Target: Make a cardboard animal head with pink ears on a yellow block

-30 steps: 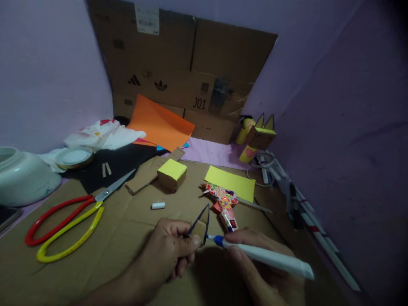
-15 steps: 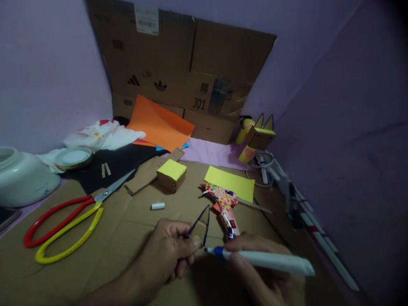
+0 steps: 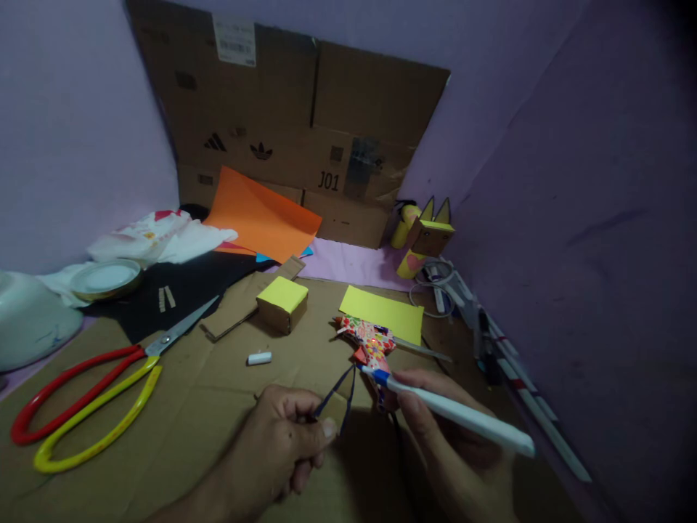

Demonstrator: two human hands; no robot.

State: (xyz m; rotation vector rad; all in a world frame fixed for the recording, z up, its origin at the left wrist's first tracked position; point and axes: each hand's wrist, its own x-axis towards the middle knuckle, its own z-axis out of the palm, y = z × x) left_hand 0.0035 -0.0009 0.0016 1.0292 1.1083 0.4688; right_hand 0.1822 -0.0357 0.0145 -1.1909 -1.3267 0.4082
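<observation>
Take the floral glue gun (image 3: 373, 345) as your landmark. On its near side, just left of its handle, you hold up a small cardboard triangle (image 3: 341, 402) with dark blue edges, its peak pointing away from you. The thumb and fingers of your left hand (image 3: 288, 436) are closed on its lower part in a pinch. The fingers of your right hand (image 3: 443, 450), to the near right of the glue gun, are closed around a white marker (image 3: 468, 418). Its blue tip is at the triangle's peak; you cannot tell whether the two touch.

A white cap (image 3: 259, 358) lies left of the glue gun, and a cardboard block (image 3: 283, 305) with a yellow top sits beyond the cap, to the gun's far left. Well to the gun's left lie scissors (image 3: 131, 392) with red and yellow handles. Yellow paper (image 3: 384, 312) lies just behind the gun, and a cardboard animal figure (image 3: 430, 236) stands farther back, to its right.
</observation>
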